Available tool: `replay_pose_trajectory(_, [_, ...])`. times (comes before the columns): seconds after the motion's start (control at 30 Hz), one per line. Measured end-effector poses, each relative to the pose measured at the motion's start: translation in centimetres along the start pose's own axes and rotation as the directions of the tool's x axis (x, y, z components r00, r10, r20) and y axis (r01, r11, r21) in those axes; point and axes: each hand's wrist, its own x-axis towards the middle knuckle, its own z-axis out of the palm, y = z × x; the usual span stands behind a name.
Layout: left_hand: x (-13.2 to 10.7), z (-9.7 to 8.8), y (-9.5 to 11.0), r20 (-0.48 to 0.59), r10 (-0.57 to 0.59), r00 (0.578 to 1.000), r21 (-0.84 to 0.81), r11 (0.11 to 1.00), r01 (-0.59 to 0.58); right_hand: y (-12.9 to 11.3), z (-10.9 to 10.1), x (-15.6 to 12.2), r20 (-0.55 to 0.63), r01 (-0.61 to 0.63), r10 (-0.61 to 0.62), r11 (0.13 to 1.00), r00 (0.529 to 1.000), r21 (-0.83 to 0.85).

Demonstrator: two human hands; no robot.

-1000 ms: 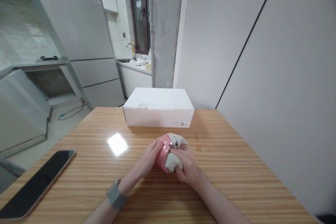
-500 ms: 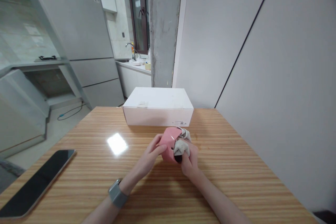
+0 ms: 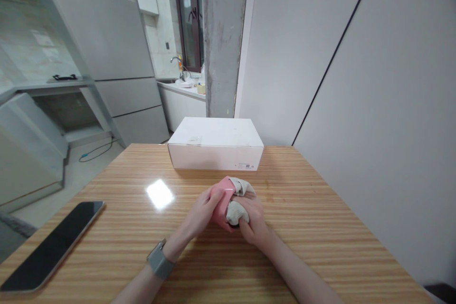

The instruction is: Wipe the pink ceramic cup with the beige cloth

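Note:
A small pink object (image 3: 223, 202), rounded like a cup or case, sits between my hands just above the wooden table (image 3: 320, 228). My left hand (image 3: 202, 210) grips its left side with curled fingers; a grey watch is on that wrist. My right hand (image 3: 251, 221) holds a crumpled beige cloth (image 3: 238, 199) pressed against the pink object's right side and top. Part of the object is hidden under the cloth.
A closed white box (image 3: 215, 150) lies at the table's far edge, right behind my hands. A dark tablet (image 3: 53, 246) rests at the front left corner. A white wall runs along the right. A fridge and kitchen counter stand beyond the table.
The pink object was lifted and tilted half a second ago, and is now lower and nearer me. The cloth has shifted over its top and right side.

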Motion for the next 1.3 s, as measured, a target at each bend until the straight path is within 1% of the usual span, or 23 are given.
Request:
replay_pose_trajectory(0.07, [-0.3,0.1,0.1,0.012,0.038,0.999,-0.059,0.998,-0.037,0.4,-0.1,-0.1,-0.053,-0.053,0.055,0.998,0.997,0.033])
replay_pose_trajectory(0.13, [-0.6,0.4,0.2,0.055,0.067,0.996,-0.147,0.987,-0.059,0.7,0.0,-0.2,-0.140,-0.136,0.150,0.985,0.979,0.105])
replay_pose_trajectory(0.23, [-0.9,0.9,0.4,0.146,0.082,0.986,-0.263,0.964,-0.041,1.1,0.4,-0.4,-0.265,-0.288,0.349,0.926,0.899,0.245])
replay_pose_trajectory(0.3, [-0.9,1.2,0.1,0.162,0.091,0.983,-0.311,0.950,-0.036,1.2,0.8,-0.6,-0.280,-0.354,0.436,0.886,0.855,0.299])
replay_pose_trajectory(0.37, [-0.7,1.3,-0.4,0.129,0.087,0.988,-0.308,0.950,-0.043,1.1,1.2,-0.8,-0.249,-0.414,0.507,0.843,0.825,0.345])
replay_pose_trajectory(0.4, [-0.5,1.3,-0.6,0.106,0.074,0.992,-0.284,0.958,-0.041,1.1,1.4,-0.8,-0.232,-0.452,0.555,0.808,0.799,0.377])
replay_pose_trajectory(0.43, [-0.3,1.2,-0.9,0.082,0.055,0.995,-0.248,0.968,-0.033,1.0,1.6,-0.7,-0.211,-0.499,0.618,0.756,0.758,0.423])
replay_pose_trajectory(0.47, [-0.1,1.0,-1.1,0.059,0.034,0.998,-0.207,0.978,-0.021,1.0,1.8,-0.6,-0.189,-0.547,0.689,0.687,0.700,0.479])
replay_pose_trajectory(0.53, [0.2,0.7,-1.3,0.010,0.003,1.000,-0.135,0.991,-0.001,1.2,2.1,-0.1,-0.153,-0.604,0.817,0.523,0.556,0.601])
replay_pose_trajectory(0.6, [0.4,0.3,-1.3,-0.036,-0.001,0.999,-0.085,0.996,-0.002,1.5,2.2,0.5,-0.136,-0.581,0.896,0.382,0.422,0.718])
replay_pose_trajectory(0.63, [0.4,0.1,-1.3,-0.062,0.005,0.998,-0.064,0.998,-0.009,1.8,2.1,0.7,-0.136,-0.542,0.918,0.335,0.374,0.771])
replay_pose_trajectory(0.7, [0.6,-0.2,-1.4,-0.122,0.003,0.993,-0.033,0.999,-0.007,2.5,1.7,1.2,-0.143,-0.444,0.944,0.270,0.298,0.854])
replay_pose_trajectory(0.77, [0.9,-0.6,-1.7,-0.186,-0.041,0.982,-0.051,0.998,0.032,3.3,0.8,1.5,-0.119,-0.364,0.970,0.192,0.214,0.911])
replay_pose_trajectory(0.83, [1.2,-0.9,-2.1,-0.231,-0.131,0.964,-0.144,0.985,0.099,4.1,-0.6,1.6,-0.083,-0.309,0.987,0.122,0.138,0.943])
replay_pose_trajectory(0.87, [1.3,-1.0,-2.2,-0.239,-0.176,0.955,-0.196,0.972,0.130,4.5,-1.4,1.7,-0.073,-0.285,0.990,0.106,0.125,0.953])
replay_pose_trajectory(0.93, [1.4,-1.0,-2.2,-0.212,-0.242,0.947,-0.305,0.937,0.171,4.8,-2.7,1.9,-0.082,-0.242,0.985,0.118,0.151,0.963])
replay_pose_trajectory(0.97, [1.4,-1.0,-2.1,-0.174,-0.262,0.949,-0.366,0.912,0.184,4.9,-3.2,2.0,-0.092,-0.222,0.982,0.128,0.168,0.967])
replay_pose_trajectory(1.03, [1.1,-0.8,-1.6,-0.032,-0.285,0.958,-0.502,0.833,0.231,4.5,-3.6,2.2,-0.064,-0.214,0.975,0.110,0.211,0.971])
replay_pose_trajectory(1.1, [0.8,-0.6,-1.1,0.141,-0.314,0.939,-0.614,0.716,0.332,3.7,-3.4,2.4,0.051,-0.271,0.960,0.026,0.276,0.962])
replay_pose_trajectory(1.17, [0.6,-0.6,-1.0,0.250,-0.357,0.900,-0.639,0.637,0.431,2.7,-2.9,2.4,0.232,-0.385,0.899,-0.078,0.371,0.920])
replay_pose_trajectory(1.23, [0.5,-0.6,-1.3,0.281,-0.391,0.876,-0.633,0.611,0.476,1.7,-2.5,2.3,0.388,-0.495,0.794,-0.128,0.468,0.859])
replay_pose_trajectory(1.27, [0.5,-0.7,-1.5,0.284,-0.396,0.873,-0.632,0.608,0.481,1.4,-2.4,2.1,0.453,-0.545,0.738,-0.139,0.500,0.827])
replay_pose_trajectory(1.3, [0.5,-0.7,-1.7,0.287,-0.393,0.874,-0.633,0.606,0.481,1.1,-2.3,2.0,0.503,-0.590,0.696,-0.140,0.513,0.795])
